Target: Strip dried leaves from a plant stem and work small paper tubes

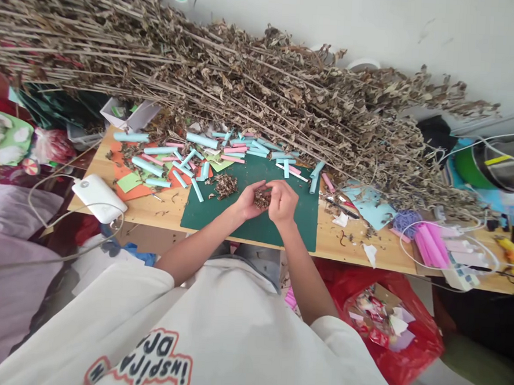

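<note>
My left hand (247,202) is cupped around a small clump of dried leaves (262,200). Against it, my right hand (284,203) has its fingers curled in on the same clump; its fingertips are partly hidden. Both hands are above a dark green cutting mat (207,217). Left of them on the mat lies a small pile of crumbled dried leaves (225,186). Short rolled tubes of blue paper (202,140) and pink paper (233,158) are scattered along the mat's far edge and to its left.
A large bundle of dried leafy stalks (246,81) spans the back of the wooden table (151,214). A white power bank (100,198) with a cable lies left. To the right are a craft knife (343,209), a pink roll (431,244) and, below, a red bag (412,364) of scraps.
</note>
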`<state>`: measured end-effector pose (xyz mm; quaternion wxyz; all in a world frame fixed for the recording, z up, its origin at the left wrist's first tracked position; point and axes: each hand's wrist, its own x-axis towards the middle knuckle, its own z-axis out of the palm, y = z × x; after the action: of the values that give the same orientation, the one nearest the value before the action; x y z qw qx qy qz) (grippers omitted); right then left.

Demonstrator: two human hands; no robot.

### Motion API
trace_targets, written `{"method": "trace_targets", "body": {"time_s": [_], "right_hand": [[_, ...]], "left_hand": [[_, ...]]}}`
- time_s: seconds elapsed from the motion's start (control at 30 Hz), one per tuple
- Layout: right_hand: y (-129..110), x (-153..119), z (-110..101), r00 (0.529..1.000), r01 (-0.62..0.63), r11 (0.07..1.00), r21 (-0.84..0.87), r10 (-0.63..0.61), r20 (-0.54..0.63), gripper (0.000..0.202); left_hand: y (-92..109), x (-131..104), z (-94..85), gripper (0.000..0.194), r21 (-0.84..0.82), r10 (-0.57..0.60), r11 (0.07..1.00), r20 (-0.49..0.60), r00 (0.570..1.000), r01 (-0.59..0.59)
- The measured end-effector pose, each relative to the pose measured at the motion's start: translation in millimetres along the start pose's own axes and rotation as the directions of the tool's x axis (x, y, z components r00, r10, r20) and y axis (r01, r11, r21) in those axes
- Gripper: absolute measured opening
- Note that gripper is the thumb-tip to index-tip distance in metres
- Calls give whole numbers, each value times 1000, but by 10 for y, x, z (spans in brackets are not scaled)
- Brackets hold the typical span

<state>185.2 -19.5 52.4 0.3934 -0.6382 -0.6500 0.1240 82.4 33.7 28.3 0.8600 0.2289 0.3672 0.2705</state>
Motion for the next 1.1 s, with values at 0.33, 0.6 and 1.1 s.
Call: {"method": "trace_targets", "body": {"time_s": [0.33, 0.6, 1.1], "right_hand": [[316, -20, -197, 957, -253, 960, -116, 231, -175, 31], [281, -250, -16, 951, -141, 938, -317, 218, 219, 29], [61, 206, 414, 934, -63, 939, -339, 175, 311, 27]], "left_hand": [[271, -247, -147, 32, -494, -13, 869, -56, 998, -16], [617, -480, -279, 30, -673, 99, 717, -160, 982, -182], [443, -515, -269, 28, -601, 62, 780, -200, 978, -173]]}}
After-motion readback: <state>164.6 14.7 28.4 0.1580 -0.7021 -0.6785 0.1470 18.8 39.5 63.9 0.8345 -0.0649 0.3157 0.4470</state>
